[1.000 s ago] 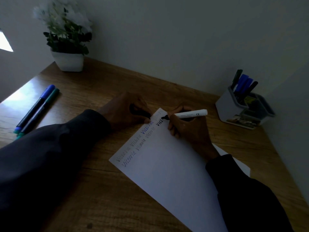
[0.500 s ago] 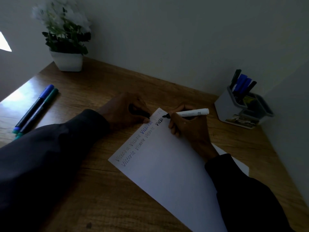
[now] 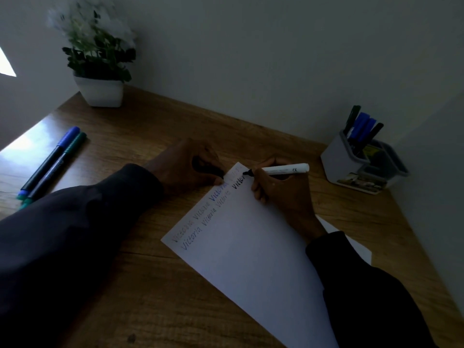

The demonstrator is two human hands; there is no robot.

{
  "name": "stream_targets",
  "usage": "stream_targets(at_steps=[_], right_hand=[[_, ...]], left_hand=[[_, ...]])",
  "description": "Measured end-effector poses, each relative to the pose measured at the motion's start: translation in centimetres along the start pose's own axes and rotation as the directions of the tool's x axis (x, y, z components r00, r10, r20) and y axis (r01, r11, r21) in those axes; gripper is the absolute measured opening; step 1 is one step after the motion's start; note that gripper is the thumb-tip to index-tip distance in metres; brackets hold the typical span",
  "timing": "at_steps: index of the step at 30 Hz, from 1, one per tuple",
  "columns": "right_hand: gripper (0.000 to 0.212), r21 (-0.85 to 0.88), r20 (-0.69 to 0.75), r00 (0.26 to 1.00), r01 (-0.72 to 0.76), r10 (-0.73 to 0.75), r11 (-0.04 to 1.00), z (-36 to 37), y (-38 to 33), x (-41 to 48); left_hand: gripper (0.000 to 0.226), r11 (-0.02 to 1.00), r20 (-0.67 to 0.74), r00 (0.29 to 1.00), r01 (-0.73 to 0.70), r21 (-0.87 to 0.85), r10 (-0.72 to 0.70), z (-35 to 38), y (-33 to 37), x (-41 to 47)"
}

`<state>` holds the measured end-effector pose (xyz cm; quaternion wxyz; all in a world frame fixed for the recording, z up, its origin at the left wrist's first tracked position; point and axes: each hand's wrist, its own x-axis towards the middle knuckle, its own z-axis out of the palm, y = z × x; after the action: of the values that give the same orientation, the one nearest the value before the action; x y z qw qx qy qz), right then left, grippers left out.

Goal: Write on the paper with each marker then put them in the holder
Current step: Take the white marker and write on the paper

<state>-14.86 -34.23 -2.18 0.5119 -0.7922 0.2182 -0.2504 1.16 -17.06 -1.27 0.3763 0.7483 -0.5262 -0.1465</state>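
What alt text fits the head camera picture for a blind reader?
The right hand writes with a white marker on paper on a wooden desk; the left hand grips a small black object beside the sheet. Two markers lie at left; a holder of markers stands at right.

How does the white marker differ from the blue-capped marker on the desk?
The white marker's barrel is white, the blue-capped marker's dark. The white marker is uncapped, the blue-capped marker capped. The right hand grips the white marker at the paper; the blue-capped marker lies untouched on the desk.
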Motion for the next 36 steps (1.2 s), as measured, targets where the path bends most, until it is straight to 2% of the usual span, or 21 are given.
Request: stream_targets(at_steps=[6, 12, 22, 27, 31, 33, 36], right_hand=[[0.017, -0.018, 0.018, 0.996, -0.083, 0.083, 0.996, -0.06, 0.15, 0.36], [0.012, 0.021, 0.000, 1.000, 0.001, -0.001, 1.000, -0.05, -0.14, 0.05], [0.013, 0.003, -0.014, 0.999, -0.036, 0.036, 0.999, -0.16, 0.33, 0.41], [0.011, 0.020, -0.030, 1.000, -0.005, 0.005, 1.000, -0.17, 0.33, 0.30], [0.015, 0.003, -0.033, 0.997, -0.064, 0.064, 0.998, -0.13, 0.54, 0.54], [0.015, 0.037, -0.072, 0.995, -0.067, 0.069, 0.997, -0.10, 0.31, 0.42], [0.012, 0.178, -0.128, 0.989, -0.053, 0.077, 0.983, -0.37, -0.36, 0.25]], left_hand=[[0.021, 1.000, 0.010, 1.000, 0.021, -0.009, -0.021, -0.01, -0.05, 0.06], [0.019, 0.999, 0.003, 1.000, 0.029, -0.028, -0.029, 0.09, -0.04, 0.06], [0.021, 1.000, 0.012, 1.000, 0.017, -0.019, -0.016, 0.06, -0.35, 0.13], [0.022, 1.000, 0.013, 1.000, 0.016, -0.020, -0.016, 0.11, -0.35, 0.18], [0.022, 1.000, 0.013, 1.000, 0.019, -0.015, -0.018, 0.10, -0.48, 0.18], [0.022, 1.000, 0.014, 1.000, 0.019, -0.012, -0.018, 0.10, -0.45, 0.19], [0.021, 0.999, 0.024, 0.999, 0.035, -0.026, -0.035, 0.07, -0.21, 0.15]])
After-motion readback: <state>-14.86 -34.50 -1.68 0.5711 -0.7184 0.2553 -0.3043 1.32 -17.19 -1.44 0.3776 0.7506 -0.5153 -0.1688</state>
